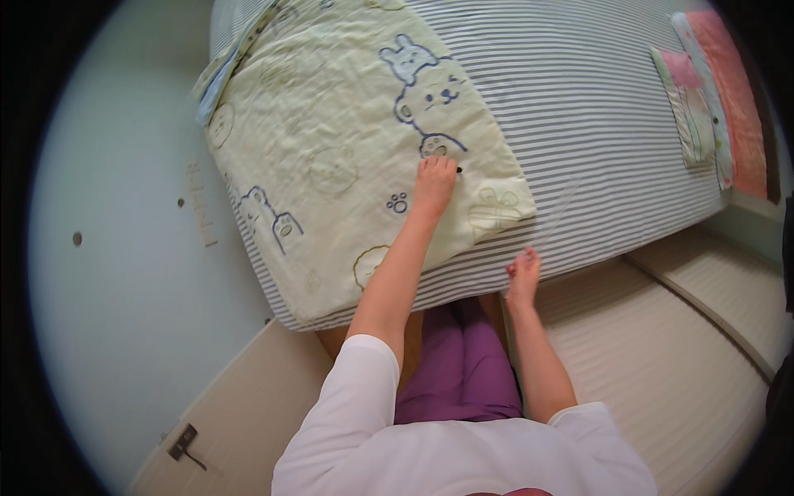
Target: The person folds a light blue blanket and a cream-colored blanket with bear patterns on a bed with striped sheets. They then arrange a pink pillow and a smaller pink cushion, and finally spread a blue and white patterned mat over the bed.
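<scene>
A cream quilt (347, 118) printed with bears, a rabbit and paw prints lies spread over a bed with a grey-and-white striped sheet (577, 105). My left hand (436, 183) rests on the quilt just below a printed paw, fingers bent down against the cloth. A small dark spot shows beside its fingertips; whether it is an object or part of the print is unclear. Near the bed's front edge, right of the quilt's corner, my right hand (524, 273) has its fingers curled around a thin, see-through strip (555, 214). The strip is blurred and slants over the sheet.
Folded pink bedding (722, 93) and a small pink-and-cream cloth (688, 108) lie at the bed's far right. A pale wall (124, 204) borders the left side. A door with a dark handle (183, 441) stands lower left; ribbed pale panels (633, 347) stand lower right.
</scene>
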A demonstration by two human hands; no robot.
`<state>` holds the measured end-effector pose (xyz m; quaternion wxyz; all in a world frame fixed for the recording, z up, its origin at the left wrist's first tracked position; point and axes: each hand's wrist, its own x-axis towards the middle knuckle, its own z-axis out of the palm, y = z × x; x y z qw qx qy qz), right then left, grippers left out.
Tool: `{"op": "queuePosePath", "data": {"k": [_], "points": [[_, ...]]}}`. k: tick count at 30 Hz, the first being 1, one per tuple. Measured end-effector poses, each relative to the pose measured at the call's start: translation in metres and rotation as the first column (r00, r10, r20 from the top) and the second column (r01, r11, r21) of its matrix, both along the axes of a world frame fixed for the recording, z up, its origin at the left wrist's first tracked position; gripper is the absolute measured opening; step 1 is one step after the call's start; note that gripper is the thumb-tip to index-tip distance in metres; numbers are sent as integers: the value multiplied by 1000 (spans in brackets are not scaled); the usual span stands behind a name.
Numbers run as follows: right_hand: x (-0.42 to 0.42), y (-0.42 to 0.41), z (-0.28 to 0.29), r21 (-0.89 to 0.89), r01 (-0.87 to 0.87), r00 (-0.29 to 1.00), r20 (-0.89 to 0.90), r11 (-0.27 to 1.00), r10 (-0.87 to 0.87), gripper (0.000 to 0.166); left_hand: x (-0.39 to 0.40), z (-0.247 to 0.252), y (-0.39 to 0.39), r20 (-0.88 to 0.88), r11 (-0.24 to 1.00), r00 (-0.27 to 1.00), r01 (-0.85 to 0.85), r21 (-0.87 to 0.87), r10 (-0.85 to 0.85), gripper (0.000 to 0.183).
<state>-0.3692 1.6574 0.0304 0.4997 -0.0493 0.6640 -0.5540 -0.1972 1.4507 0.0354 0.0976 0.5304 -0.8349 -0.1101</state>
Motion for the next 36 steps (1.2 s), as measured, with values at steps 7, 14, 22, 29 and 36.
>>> {"op": "queuePosePath", "data": {"k": [7,14,22,29,36], "points": [[190,67,-7,84,-146,967,220,986,125,29,169,6,139,-513,488,306,-831,267,802,24],[260,100,-8,177,-393,880,356,902,314,35,325,12,252,540,-74,154,-923,377,827,72],[285,103,57,347,-487,664,743,801,82,40,313,63,264,-111,93,-243,-85,992,964,51],[259,-1,206,-48,-183,722,672,982,167,39,178,203,244,-384,361,-430,-138,922,817,45],[178,8,376,-128,-300,942,113,945,315,28,102,320,242,-573,581,-109,58,812,812,52]]}}
